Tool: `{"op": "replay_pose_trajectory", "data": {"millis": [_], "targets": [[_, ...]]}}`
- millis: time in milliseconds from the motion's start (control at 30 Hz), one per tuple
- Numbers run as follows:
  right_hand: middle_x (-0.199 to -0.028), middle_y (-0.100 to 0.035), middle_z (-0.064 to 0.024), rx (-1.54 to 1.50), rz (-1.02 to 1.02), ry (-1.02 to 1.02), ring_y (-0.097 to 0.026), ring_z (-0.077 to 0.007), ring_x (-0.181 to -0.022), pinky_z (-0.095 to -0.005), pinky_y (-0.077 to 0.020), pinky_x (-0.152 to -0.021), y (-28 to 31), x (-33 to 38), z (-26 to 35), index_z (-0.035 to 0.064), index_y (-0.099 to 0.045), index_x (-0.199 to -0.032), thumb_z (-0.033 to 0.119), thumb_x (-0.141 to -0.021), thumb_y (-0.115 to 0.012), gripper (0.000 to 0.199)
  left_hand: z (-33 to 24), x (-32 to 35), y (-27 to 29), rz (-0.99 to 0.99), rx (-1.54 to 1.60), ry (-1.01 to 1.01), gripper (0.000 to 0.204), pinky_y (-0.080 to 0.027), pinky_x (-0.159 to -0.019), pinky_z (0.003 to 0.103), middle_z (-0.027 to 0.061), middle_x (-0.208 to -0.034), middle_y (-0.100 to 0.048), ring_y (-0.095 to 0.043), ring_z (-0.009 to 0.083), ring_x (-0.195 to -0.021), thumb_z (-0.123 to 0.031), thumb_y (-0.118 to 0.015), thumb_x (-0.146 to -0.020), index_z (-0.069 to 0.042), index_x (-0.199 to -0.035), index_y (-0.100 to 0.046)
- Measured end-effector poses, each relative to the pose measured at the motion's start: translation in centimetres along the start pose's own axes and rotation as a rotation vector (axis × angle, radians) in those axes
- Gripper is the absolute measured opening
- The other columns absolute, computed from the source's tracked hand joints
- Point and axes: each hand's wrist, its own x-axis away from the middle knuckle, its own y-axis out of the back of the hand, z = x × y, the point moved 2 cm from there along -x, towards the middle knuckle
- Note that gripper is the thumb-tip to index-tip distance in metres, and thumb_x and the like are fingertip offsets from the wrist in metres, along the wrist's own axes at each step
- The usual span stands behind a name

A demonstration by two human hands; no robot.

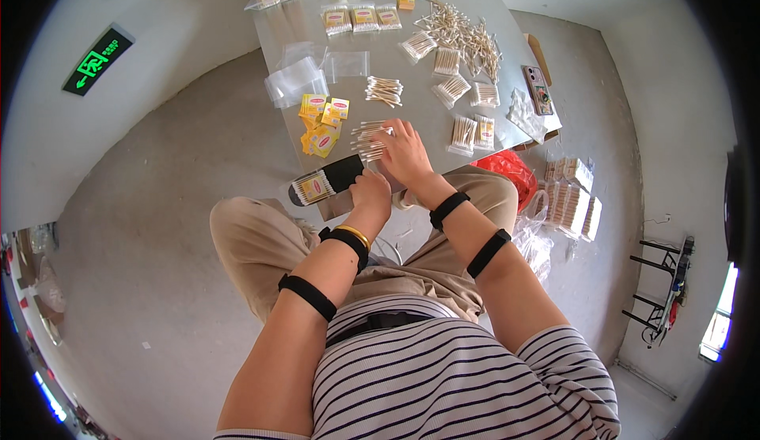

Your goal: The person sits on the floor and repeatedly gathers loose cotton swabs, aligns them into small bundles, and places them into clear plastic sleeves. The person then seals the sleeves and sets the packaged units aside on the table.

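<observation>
The right hand [405, 153] is reaching over one loose bunch of swabs [367, 133] near the surface's [356, 115] front edge, its fingers curling at the sticks; whether they are pinching any, I cannot tell. The left hand [370, 189] is bending its fingers at the end of one black holder [345, 172], their grip hidden; one swab packet [316, 187] with a yellow card is lying on that holder. A second loose bunch [384, 90] is lying just beyond. Three carded packets [363, 19] are standing in a row farther back; six bagged bundles [454, 90] are lying at the right, below one large heap [463, 32]. Several yellow cards [322, 139], too overlapped to count, are lying at the left. One phone [537, 89] is resting at the right edge.
</observation>
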Motion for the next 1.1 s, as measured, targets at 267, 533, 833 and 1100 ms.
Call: {"op": "replay_pose_trajectory", "data": {"millis": [267,533,833,1100], "targets": [[-0.129,-0.060,-0.0090,0.025,0.045,-0.013,-0.056,-0.0328,-0.123,-0.0457,-0.0488,-0.104,-0.1,-0.1,0.0,0.0160,-0.076,-0.112,0.004,-0.082,-0.066,0.034,0.0,0.2,0.5,0.046,-0.003,0.006,0.026,-0.061,-0.089,0.042,0.0127,-0.123,-0.063,-0.069,0.0281,-0.111,-0.018,-0.058,-0.104,-0.005,-0.124,-0.068],[-0.126,-0.060,-0.0078,0.042,0.002,-0.027,-0.056,-0.0314,-0.122,-0.0451,-0.0484,-0.104,-0.1,-1.0,-0.4,0.0156,-0.077,-0.110,0.004,-0.082,-0.067,0.032,-0.1,0.2,0.7,0.055,0.001,0.006,0.025,-0.060,-0.090,0.041,0.0135,-0.123,-0.063,-0.069,0.0284,-0.113,-0.016,-0.060,-0.102,-0.004,-0.123,-0.068],[-0.123,-0.060,-0.0063,0.060,0.040,-0.039,-0.056,-0.0301,-0.121,-0.0447,-0.0478,-0.103,-0.3,-1.1,-0.6,0.0160,-0.077,-0.108,0.005,-0.083,-0.070,0.029,-0.1,0.0,0.3,0.052,0.010,0.019,0.024,-0.060,-0.090,0.042,0.0134,-0.123,-0.063,-0.068,0.0283,-0.113,-0.015,-0.061,-0.102,-0.004,-0.123,-0.068],[-0.123,-0.059,-0.0059,0.041,0.015,-0.035,-0.055,-0.0315,-0.121,-0.0459,-0.0473,-0.103,-0.6,-1.9,-0.9,0.0174,-0.075,-0.109,0.000,-0.081,-0.066,0.034,-0.1,0.1,0.2,0.053,-0.028,-0.014,0.029,-0.059,-0.087,0.043,0.0108,-0.123,-0.062,-0.068,0.0274,-0.112,-0.020,-0.059,-0.104,-0.004,-0.126,-0.070]]}}
